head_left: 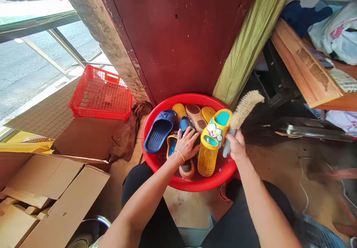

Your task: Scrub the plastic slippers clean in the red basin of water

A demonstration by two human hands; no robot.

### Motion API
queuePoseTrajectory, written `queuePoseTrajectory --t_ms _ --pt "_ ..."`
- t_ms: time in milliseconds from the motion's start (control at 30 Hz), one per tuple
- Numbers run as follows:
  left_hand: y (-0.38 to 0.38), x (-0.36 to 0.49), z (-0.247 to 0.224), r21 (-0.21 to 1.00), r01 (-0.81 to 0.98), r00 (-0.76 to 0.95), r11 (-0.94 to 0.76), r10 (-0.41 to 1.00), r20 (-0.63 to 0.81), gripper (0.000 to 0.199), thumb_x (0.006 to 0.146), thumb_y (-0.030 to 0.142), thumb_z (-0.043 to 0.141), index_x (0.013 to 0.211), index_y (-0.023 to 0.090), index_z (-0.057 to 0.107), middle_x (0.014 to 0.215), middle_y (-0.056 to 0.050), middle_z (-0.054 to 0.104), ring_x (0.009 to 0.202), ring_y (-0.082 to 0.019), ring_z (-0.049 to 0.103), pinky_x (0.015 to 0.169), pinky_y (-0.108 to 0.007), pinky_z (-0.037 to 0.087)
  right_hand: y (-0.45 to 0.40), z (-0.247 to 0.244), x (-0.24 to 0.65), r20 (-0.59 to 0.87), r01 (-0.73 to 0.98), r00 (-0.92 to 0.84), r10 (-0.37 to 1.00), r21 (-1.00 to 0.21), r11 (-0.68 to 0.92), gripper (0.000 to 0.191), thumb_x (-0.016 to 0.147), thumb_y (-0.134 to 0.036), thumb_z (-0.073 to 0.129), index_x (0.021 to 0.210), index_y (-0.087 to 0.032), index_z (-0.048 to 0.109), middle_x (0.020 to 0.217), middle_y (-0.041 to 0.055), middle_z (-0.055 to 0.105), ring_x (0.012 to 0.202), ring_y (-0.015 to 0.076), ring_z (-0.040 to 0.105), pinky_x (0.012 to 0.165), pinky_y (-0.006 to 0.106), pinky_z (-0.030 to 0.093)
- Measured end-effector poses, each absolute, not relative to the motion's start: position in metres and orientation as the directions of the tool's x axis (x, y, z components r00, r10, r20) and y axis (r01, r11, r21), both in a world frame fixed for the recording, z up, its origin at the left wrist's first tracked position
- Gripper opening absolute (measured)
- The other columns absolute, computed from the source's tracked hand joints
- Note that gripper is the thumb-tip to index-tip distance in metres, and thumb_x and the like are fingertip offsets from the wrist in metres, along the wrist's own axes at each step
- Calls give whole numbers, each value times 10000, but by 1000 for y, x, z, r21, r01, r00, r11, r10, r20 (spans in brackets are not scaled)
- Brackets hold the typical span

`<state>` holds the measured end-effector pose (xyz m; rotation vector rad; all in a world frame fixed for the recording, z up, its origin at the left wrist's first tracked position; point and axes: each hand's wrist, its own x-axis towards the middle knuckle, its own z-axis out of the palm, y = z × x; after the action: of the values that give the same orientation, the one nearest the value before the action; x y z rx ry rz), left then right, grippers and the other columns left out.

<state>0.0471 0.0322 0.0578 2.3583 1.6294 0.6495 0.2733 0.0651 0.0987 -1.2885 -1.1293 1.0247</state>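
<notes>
A round red plastic basin (195,183) sits between my knees, wet and holding several slippers. My left hand (186,143) lies with spread fingers on a blue slipper (182,126), near a navy slipper (158,132). My right hand (237,146) grips the pale blue handle of a cream-bristled brush (245,108). Its bristles point up and away, beside a yellow slipper with a teal insole and flower decoration (208,155). That slipper stands on end in the basin. Other tan and yellow slippers (196,117) lie beneath and behind it, partly hidden.
A red plastic crate (100,93) and a brown cloth (125,132) lie left of the basin. Cardboard boxes (47,188) fill the lower left. A dark red panel (178,32) stands behind, with a green fabric (251,43) and a wooden board (304,63) to the right.
</notes>
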Motion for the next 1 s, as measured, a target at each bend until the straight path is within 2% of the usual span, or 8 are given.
queuePoseTrajectory --t_ms 67,133,367,533,667,767,900,1000 --pt "32 47 62 535 750 253 -389 916 311 854 823 593 661 1513 194 354 1493 -187 483 1438 -353 372 1195 -616 188 63 98 250 -110 -231 115 987 -970 -81 421 704 -399 711 1073 -232 596 796 -39 661 588 136 585 534 266 493" --pt "33 46 64 666 643 158 -378 917 367 1080 739 675 707 1557 162 223 1515 -226 432 1429 -367 383 1177 -571 279 60 97 228 -197 -362 60 979 -918 -163 389 658 -386 756 980 -225 608 766 -43 671 591 140 607 536 268 504" --pt "35 38 85 877 302 14 -373 922 387 1264 635 653 809 1575 186 104 1552 -216 354 1428 -371 376 1178 -540 320 41 90 204 -272 -129 -67 960 -952 -279 358 700 -450 743 888 -175 612 627 -10 673 440 149 598 376 233 438" --pt "31 36 101 982 2 -8 -191 982 191 1043 674 512 841 1515 204 307 1419 -164 534 1258 -337 563 1045 -486 500 40 87 223 -220 194 -164 962 -963 -188 485 815 -532 638 1125 -161 589 935 115 751 586 227 698 419 300 515" --pt "37 35 97 952 -305 -94 42 993 -74 664 818 539 695 1348 178 522 1166 -133 691 1044 -303 674 743 -388 636 38 95 239 108 620 -76 991 -774 132 646 944 -457 471 1492 -131 367 1336 210 620 1073 317 691 817 419 599" --pt "42 37 89 918 -391 -150 72 979 -141 532 841 531 668 1233 176 605 1106 -110 714 1041 -289 673 713 -352 643 24 100 234 266 717 -217 939 -610 338 652 994 -384 372 1579 -133 233 1435 197 544 1264 315 582 974 433 544" --pt "44 40 79 892 -448 -219 63 959 -177 447 838 428 692 1230 226 615 1180 -85 698 1106 -271 651 780 -356 635 11 92 223 228 774 -416 880 -420 474 639 1006 -348 364 1605 -189 210 1268 187 649 1077 315 682 839 402 593" --pt "47 33 81 827 -556 -246 85 933 -261 416 854 446 652 1200 217 622 1134 -76 709 1046 -244 683 769 -352 636 25 79 237 109 870 -379 919 -297 394 590 1006 -322 364 1582 -220 290 1171 169 687 874 294 729 727 394 596"
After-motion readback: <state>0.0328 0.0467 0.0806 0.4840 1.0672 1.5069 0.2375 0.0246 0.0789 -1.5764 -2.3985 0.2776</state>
